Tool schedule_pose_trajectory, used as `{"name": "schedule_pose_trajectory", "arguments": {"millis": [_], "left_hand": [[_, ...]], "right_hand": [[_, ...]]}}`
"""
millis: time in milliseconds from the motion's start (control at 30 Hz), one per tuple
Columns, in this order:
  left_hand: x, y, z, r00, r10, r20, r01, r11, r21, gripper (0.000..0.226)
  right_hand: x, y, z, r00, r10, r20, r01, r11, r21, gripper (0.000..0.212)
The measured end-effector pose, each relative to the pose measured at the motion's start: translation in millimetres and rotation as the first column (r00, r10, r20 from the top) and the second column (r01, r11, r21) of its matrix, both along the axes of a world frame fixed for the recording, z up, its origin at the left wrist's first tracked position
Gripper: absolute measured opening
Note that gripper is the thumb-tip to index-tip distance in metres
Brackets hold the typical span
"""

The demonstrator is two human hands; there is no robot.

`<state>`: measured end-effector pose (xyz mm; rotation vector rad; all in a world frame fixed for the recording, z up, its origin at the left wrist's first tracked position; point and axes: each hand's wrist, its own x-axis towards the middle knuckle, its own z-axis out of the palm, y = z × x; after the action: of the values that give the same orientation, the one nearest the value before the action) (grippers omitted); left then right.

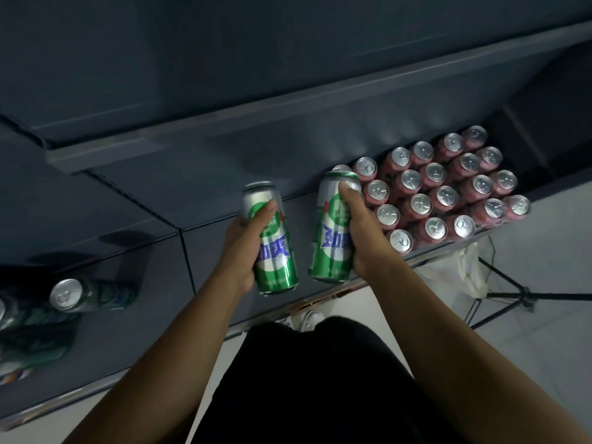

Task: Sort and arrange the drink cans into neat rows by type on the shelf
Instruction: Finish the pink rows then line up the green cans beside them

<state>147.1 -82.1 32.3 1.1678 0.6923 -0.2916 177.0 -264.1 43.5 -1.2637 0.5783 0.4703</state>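
Note:
My left hand (245, 248) grips a tall green and silver can (272, 251), held tilted above the dark grey shelf (224, 193). My right hand (365, 232) grips a second green can (333, 232) of the same kind, close to the left edge of a block of pink cans (445, 190). The pink cans stand upright in several neat rows at the right end of the shelf, silver tops showing. More green cans (93, 294) lie on their sides at the far left, partly in shadow.
An upper shelf board (288, 107) overhangs the back of the shelf. A black tripod (525, 298) and a white bag (464, 270) stand on the pale floor to the right. My dark-clothed legs and a white shoe (309, 318) are below the shelf's front edge.

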Motion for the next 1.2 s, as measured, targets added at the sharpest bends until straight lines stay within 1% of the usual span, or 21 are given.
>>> {"name": "schedule_pose_trajectory", "arguments": {"millis": [67,100,133,233,300,333,367,467,600,700,767,833,900,967,1100,1200], "left_hand": [[9,-1,-6,1.000,-0.016,0.017,0.016,0.999,0.040,0.036],[14,-1,-9,0.999,-0.033,0.025,0.031,0.996,0.078,0.032],[18,-1,-12,0.998,-0.055,0.030,0.052,0.992,0.115,0.034],[32,-1,-21,0.988,-0.143,0.059,0.129,0.971,0.202,0.050],[40,-2,-26,0.978,-0.189,0.090,0.164,0.960,0.228,0.065],[43,-4,-27,0.976,-0.196,0.095,0.168,0.956,0.239,0.068],[46,-6,-28,0.976,-0.195,0.098,0.165,0.953,0.256,0.067],[57,-13,-29,0.980,-0.165,0.113,0.124,0.943,0.308,0.065],[71,-16,-40,0.981,-0.138,0.138,0.077,0.923,0.377,0.067],[78,-14,-51,0.977,-0.150,0.154,0.069,0.897,0.436,0.065],[81,-14,-60,0.982,-0.119,0.147,0.036,0.879,0.476,0.068],[86,-14,-68,0.984,-0.106,0.140,0.012,0.837,0.547,0.069],[90,-15,-73,0.982,-0.137,0.132,0.029,0.794,0.607,0.068],[91,-18,-80,0.983,-0.149,0.109,0.049,0.781,0.623,0.068],[94,-28,-96,0.990,-0.091,0.105,0.007,0.787,0.617,0.071],[96,-34,-104,0.988,-0.079,0.134,-0.020,0.792,0.610,0.068]], "right_hand": [[4,3,-5,1.000,-0.009,0.004,0.009,1.000,-0.028,0.046],[7,4,-7,1.000,-0.003,0.014,0.003,0.999,-0.050,0.044],[10,5,-9,1.000,0.015,0.026,-0.013,0.997,-0.072,0.041],[20,7,-12,0.991,0.102,0.082,-0.092,0.989,-0.119,0.029],[28,8,-14,0.978,0.165,0.125,-0.144,0.976,-0.163,0.022],[32,8,-14,0.971,0.187,0.147,-0.159,0.971,-0.181,0.020],[37,6,-15,0.964,0.204,0.169,-0.170,0.966,-0.194,0.021],[54,2,-24,0.946,0.236,0.222,-0.182,0.954,-0.240,0.032],[82,-9,-39,0.944,0.225,0.241,-0.144,0.938,-0.314,0.035],[101,-12,-49,0.923,0.290,0.253,-0.177,0.904,-0.389,0.046],[111,-12,-59,0.893,0.371,0.253,-0.238,0.870,-0.433,0.052],[116,-12,-71,0.862,0.441,0.249,-0.288,0.832,-0.474,0.057],[119,-11,-84,0.851,0.459,0.255,-0.304,0.826,-0.474,0.059],[121,-10,-93,0.846,0.468,0.257,-0.304,0.818,-0.488,0.063],[124,-7,-106,0.833,0.474,0.284,-0.288,0.811,-0.509,0.067],[125,-8,-118,0.820,0.506,0.267,-0.310,0.786,-0.536,0.061]]}}
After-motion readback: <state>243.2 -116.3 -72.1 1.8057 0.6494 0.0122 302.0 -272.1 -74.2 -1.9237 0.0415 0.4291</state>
